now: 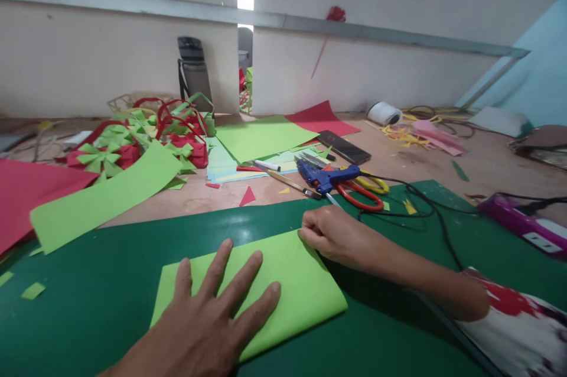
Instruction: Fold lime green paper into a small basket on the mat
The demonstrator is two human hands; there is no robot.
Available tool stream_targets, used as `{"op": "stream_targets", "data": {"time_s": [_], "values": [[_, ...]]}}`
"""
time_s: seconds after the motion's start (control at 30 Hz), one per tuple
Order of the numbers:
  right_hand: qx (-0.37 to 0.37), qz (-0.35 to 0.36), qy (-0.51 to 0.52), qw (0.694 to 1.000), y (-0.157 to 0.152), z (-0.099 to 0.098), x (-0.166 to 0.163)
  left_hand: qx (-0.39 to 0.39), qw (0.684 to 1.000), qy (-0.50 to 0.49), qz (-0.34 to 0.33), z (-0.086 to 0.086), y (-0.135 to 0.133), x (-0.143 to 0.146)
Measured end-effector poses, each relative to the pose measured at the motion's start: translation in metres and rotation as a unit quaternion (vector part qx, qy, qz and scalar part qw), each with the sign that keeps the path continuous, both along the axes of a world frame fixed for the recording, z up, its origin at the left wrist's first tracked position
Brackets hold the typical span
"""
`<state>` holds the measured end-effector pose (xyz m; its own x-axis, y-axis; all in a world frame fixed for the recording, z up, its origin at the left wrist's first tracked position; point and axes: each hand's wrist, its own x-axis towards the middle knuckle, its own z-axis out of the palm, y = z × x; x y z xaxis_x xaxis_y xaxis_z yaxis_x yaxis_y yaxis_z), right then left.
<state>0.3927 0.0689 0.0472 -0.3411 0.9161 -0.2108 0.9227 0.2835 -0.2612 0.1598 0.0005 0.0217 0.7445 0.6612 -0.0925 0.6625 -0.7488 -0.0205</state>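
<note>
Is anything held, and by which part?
Can't tell: the right hand's grip curls at the green paper, far right corner, pinching or pressing; the left hand lies spread on it.

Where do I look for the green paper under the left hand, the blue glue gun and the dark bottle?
Green paper [297, 289]: head view, bare part of its upper face.
Blue glue gun [326, 178]: head view, its body.
Dark bottle [197, 78]: head view, its body.

Left hand [201, 324] flat, fingers [241, 280] spread; right hand [328, 234] curled, fist-like.

green paper [305, 291] — partly hidden under left hand [206, 318] | red sheet [39, 194] — cropped at left
</note>
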Motion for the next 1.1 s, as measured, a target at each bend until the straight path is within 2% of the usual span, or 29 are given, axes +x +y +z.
{"op": "stream_targets", "data": {"time_s": [0.23, 0.4, 0.6, 0.87, 1.0, 1.1], "values": [[0.023, 0.014, -0.03, 0.999, 0.001, -0.002, 0.001, -0.04, 0.999, 0.034, -0.008, 0.017, 0.002, 0.001], [0.047, 0.005, -0.039, 0.998, -0.001, -0.004, 0.002, -0.049, 0.998, 0.019, -0.024, 0.031, -0.003, 0.004], [0.069, -0.002, -0.046, 0.997, -0.005, -0.005, 0.003, -0.06, 0.998, 0.029, -0.018, 0.046, -0.009, 0.02], [0.089, -0.013, -0.046, 0.995, -0.002, -0.006, 0.005, -0.075, 0.996, 0.048, 0.029, 0.041, -0.019, 0.032], [0.088, 0.001, -0.035, 0.996, -0.003, 0.008, 0.015, -0.099, 0.994, 0.047, 0.028, 0.04, -0.02, 0.031], [0.096, 0.027, -0.023, 0.995, -0.026, 0.019, 0.021, -0.076, 0.996, 0.025, 0.033, 0.04, -0.021, 0.03]]}}
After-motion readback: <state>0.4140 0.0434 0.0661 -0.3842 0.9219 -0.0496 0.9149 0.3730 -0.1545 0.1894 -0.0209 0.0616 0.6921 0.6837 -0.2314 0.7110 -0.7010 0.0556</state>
